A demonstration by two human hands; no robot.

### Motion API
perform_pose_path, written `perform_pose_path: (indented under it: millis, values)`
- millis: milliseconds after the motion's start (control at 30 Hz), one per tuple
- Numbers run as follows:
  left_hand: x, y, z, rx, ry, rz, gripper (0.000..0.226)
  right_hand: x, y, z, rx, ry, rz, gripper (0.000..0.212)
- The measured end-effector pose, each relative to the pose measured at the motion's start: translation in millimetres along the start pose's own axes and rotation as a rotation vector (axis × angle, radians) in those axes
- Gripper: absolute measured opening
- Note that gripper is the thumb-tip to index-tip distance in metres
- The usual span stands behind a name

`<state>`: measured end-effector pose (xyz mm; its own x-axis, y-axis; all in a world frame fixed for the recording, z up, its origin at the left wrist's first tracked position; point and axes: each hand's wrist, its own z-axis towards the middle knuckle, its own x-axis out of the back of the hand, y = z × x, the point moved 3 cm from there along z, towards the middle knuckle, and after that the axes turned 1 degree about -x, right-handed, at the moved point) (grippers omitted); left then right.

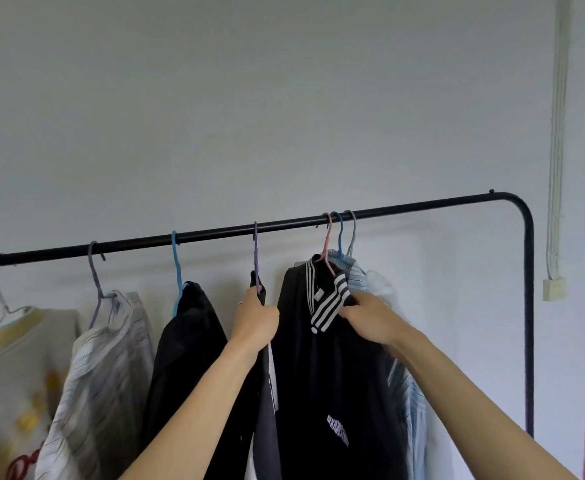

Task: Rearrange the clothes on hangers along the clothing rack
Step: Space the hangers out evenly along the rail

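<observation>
A black rack bar (215, 233) runs across the view with several garments on hangers. My left hand (257, 320) grips the shoulder of a dark garment (267, 410) on a purple hanger (255, 258) at the middle. My right hand (370, 318) holds the black jacket (325, 375) at its black-and-white striped collar (332, 303); it hangs on a pink hanger (327, 242). Right behind it hang a light blue striped shirt (410, 393) on a blue hanger (339, 233) and a white garment (381, 284) on a grey hanger (353, 233).
Left along the bar hang a cream sweater (10, 368) on a white hanger, a pale striped shirt (104, 368) on a purple hanger and a black garment (187, 341) on a blue hanger. The rack's right post (528, 323) curves down. A cable duct and wall socket (554, 289) sit further right.
</observation>
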<state>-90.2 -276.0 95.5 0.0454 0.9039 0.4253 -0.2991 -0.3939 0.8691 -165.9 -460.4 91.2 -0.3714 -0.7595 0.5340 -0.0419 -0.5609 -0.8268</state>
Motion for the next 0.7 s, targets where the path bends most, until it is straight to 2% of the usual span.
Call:
perform_pose_path:
  millis: [67, 200, 300, 400, 533, 700]
  values:
    - [-4.6, 0.2, 1.7, 0.000, 0.053, 0.005, 0.041, -4.1, 4.9, 10.9, -0.028, -0.083, 0.248, 0.023]
    - [-16.5, 2.3, 1.5, 0.009, 0.123, -0.035, 0.027, 1.0, 26.0, 23.5, -0.022, -0.046, 0.515, 0.029]
    - [-24.6, 8.6, -1.0, 0.003, 0.140, -0.045, 0.028, 19.2, 38.7, 28.5, -0.037, -0.007, 0.566, 0.032]
    - [-33.1, 12.8, 0.7, 0.005, 0.148, -0.056, 0.045, 46.8, 53.7, 35.3, -0.038, 0.029, 0.528, 0.028]
    - [-38.7, 5.4, 10.6, 0.031, 0.147, -0.030, 0.056, 73.7, 70.7, 40.2, -0.040, 0.105, 0.500, 0.026]
    - [-40.3, 4.9, 13.6, 0.031, 0.139, -0.025, 0.058, 95.3, 77.8, 36.7, -0.082, 0.178, 0.554, 0.025]
